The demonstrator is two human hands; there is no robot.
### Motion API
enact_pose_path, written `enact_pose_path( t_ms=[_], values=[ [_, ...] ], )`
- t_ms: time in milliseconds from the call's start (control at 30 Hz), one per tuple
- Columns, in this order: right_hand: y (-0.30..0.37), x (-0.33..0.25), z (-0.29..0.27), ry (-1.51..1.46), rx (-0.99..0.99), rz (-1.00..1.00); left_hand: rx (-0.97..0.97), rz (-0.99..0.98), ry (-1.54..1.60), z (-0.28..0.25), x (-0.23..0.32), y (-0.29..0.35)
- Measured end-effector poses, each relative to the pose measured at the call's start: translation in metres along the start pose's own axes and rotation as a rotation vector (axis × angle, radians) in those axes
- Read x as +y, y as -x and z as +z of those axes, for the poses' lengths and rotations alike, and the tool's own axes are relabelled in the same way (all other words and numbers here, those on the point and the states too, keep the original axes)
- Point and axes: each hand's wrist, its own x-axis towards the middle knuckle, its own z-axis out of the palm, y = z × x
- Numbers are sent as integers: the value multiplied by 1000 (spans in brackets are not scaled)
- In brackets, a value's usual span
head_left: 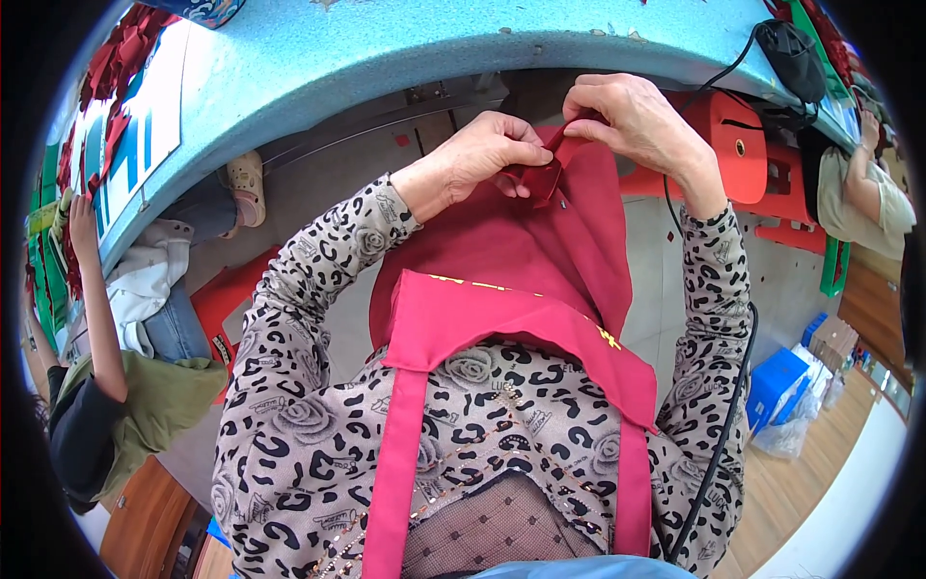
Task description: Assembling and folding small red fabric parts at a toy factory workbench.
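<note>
Just in front of the blue table's edge, my left hand (479,156) is closed in a pinch on a dark red ribbon (546,179). Close to its right, my right hand (634,118) pinches the same ribbon higher up, thumb against fingers. Between the two hands the ribbon looks folded or looped, though the fingers partly hide how. Both hands are above the lap of the red apron (482,311) that I wear over patterned sleeves.
A speckled blue table (367,48) curves across the top. A black pouch (791,60) with a cable lies at its right. Red stools (738,150) stand below. People sit at left and right, near dark red ribbons (121,58). Blue boxes (777,388) are on the floor.
</note>
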Motion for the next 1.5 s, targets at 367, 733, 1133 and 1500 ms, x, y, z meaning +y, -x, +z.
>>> enact_pose_path(
  t_ms=[367,733,1133,1500],
  values=[
    [10,2,-16,113,94,5,86,100,-167,17,4,1],
    [-3,-9,-7,71,255,12,50,-97,197,14,8,1],
    [20,-30,55,-201,465,32,161,-227,506,-4,-25,-9],
    [24,-30,94,-13,620,-37,193,-210,477,8,-29,-13]
  ],
)
